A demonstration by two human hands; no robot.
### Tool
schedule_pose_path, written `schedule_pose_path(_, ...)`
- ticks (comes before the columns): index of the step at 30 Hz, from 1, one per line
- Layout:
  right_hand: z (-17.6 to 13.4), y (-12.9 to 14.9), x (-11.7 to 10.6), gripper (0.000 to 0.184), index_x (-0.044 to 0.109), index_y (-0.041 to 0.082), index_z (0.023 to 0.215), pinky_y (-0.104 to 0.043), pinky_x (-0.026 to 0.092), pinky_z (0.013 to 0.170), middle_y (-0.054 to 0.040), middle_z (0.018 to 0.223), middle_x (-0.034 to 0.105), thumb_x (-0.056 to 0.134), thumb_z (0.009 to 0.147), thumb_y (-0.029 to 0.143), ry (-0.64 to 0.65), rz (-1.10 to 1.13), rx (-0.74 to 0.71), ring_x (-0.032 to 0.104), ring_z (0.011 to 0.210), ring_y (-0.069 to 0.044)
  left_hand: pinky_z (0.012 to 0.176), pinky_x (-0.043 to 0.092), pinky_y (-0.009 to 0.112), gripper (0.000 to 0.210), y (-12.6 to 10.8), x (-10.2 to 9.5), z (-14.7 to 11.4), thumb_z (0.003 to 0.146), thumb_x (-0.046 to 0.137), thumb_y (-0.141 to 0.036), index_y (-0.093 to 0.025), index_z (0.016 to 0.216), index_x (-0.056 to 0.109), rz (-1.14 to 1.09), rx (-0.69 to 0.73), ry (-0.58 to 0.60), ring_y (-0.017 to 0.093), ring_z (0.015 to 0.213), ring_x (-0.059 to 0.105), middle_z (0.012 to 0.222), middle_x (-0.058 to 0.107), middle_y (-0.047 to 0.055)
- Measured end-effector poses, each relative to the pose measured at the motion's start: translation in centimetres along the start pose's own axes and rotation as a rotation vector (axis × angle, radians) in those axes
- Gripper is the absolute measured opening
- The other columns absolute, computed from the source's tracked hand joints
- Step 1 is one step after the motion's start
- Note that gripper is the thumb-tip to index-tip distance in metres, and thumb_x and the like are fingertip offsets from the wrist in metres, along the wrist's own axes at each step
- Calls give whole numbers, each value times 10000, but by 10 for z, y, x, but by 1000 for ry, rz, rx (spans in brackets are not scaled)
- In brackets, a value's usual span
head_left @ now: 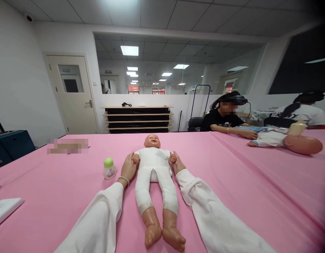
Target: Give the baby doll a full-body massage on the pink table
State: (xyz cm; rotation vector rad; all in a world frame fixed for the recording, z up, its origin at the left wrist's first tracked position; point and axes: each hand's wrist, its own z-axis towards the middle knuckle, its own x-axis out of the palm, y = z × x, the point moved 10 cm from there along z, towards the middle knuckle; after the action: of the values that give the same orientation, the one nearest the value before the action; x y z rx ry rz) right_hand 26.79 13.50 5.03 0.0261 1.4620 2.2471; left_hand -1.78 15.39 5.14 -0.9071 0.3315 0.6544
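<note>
A baby doll (153, 161) with a white cloth body lies face up on the pink tablecloth (80, 196), its feet pointing toward me. My left hand (129, 166) is closed around the doll's hand on the left side. On the other side, my right hand (179, 163) grips the doll's other hand, the fingers partly hidden behind it. Both doll arms are bent at its sides, and its legs lie slightly apart. To the left of my left hand stands a small clear bottle (109, 169) with a green cap, upright and untouched.
Across the table at right, a person in black (225, 114) handles cloth beside a second doll (301, 143), with a bottle (297, 127) near it. A white box (6, 209) lies at the left edge. A blurred item (69, 146) is at the far left.
</note>
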Motion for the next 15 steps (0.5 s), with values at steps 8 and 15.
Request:
schedule_pose_path(8,41,-12,10,607,56,152,1390,-468,325,981,-149,1414,227,262,878,405,-279,-203,-101,280,1285,-263,903,388,396,681,22,32,41,876,303,-363,-59,1395,-17,-85,-244,-122,274,1173,443,1277,437,219)
schedule_pose_path(15,86,-29,38,595,50,135,1395,-483,155,1078,-87,1464,80,247,838,209,-158,-343,-280,47,1350,-193,949,338,397,659,51,74,72,864,300,-321,-76,1398,1,24,-250,68,273,1259,329,1393,287,199)
